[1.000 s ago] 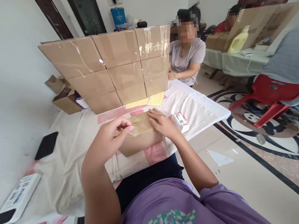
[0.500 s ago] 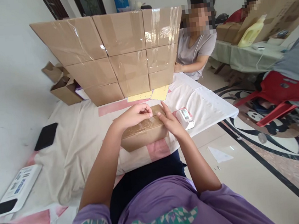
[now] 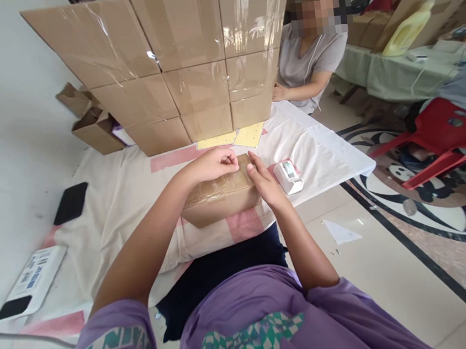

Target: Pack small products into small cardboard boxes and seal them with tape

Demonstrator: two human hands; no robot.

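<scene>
A taped cardboard box (image 3: 223,204) lies on the cloth-covered table in front of me. Above its top my left hand (image 3: 216,164) is closed, thumb and fingertips pinched together near the middle of the lid. What the pinch holds, if anything, is too small to make out. Clear tape with creases shows on the box's top. At the box's right end rests my right hand (image 3: 265,182), fingers stretched out along the edge and thumb apart from them on top. Just right of that hand stands a small white device (image 3: 288,177), possibly a tape dispenser or label printer.
Behind the box rises a stack of taped cardboard boxes (image 3: 191,37). Yellow sheets (image 3: 249,136) lie at its foot. A black pad (image 3: 70,204) and a white device (image 3: 34,284) are at left. Beyond the stack sits a person (image 3: 315,63); a red chair (image 3: 453,129) stands right.
The view has tipped, so the stack and table appear higher in the picture. My left elbow has swung outward to the left. Both hands keep about the same places on the box.
</scene>
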